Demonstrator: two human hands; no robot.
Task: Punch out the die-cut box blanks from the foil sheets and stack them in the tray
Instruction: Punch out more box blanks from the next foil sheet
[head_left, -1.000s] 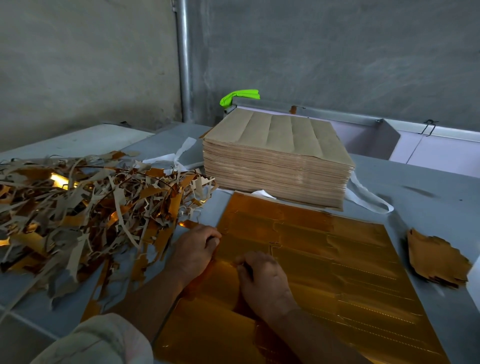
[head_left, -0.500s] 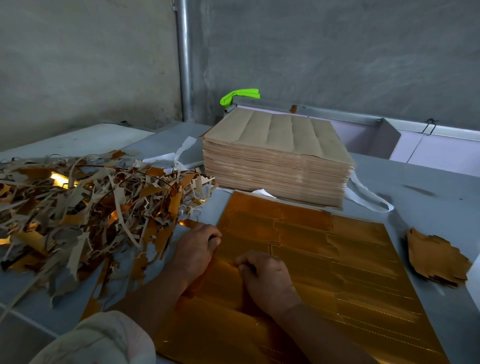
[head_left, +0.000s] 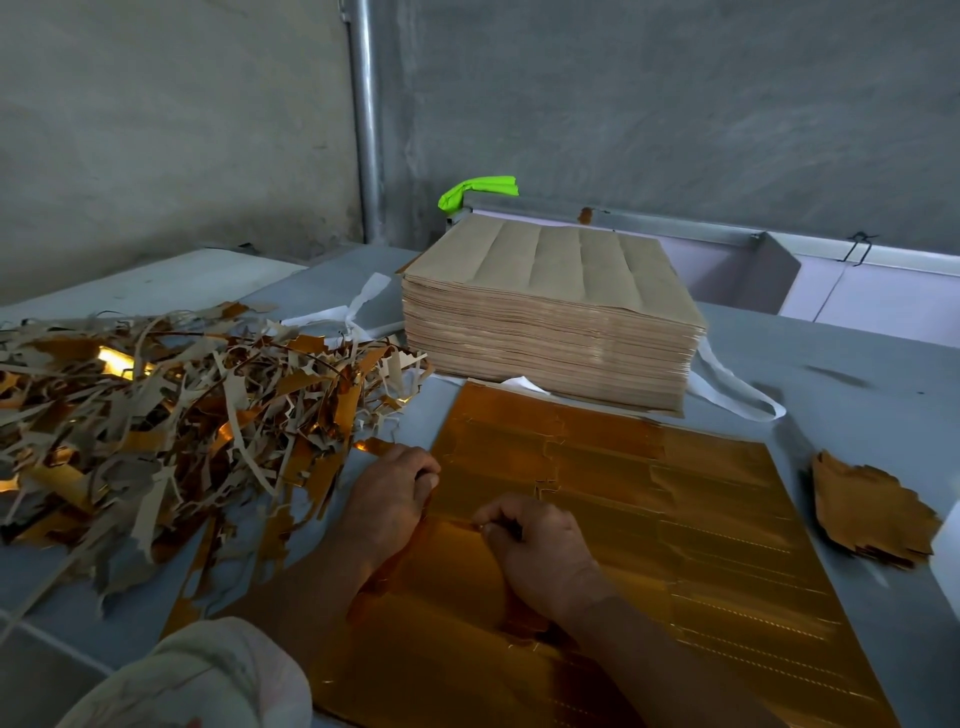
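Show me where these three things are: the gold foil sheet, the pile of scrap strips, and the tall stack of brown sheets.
gold foil sheet (head_left: 701, 545), head view, bare middle of its shiny face.
pile of scrap strips (head_left: 171, 415), head view, centre of the tangle.
tall stack of brown sheets (head_left: 550, 270), head view, its top face.

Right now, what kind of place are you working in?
Probably a small packaging or print-finishing workshop: a tall stack of brown card sheets, a gold foil die-cut sheet under both hands, and a heap of torn gold-and-grey offcut strips on a grey worktable.
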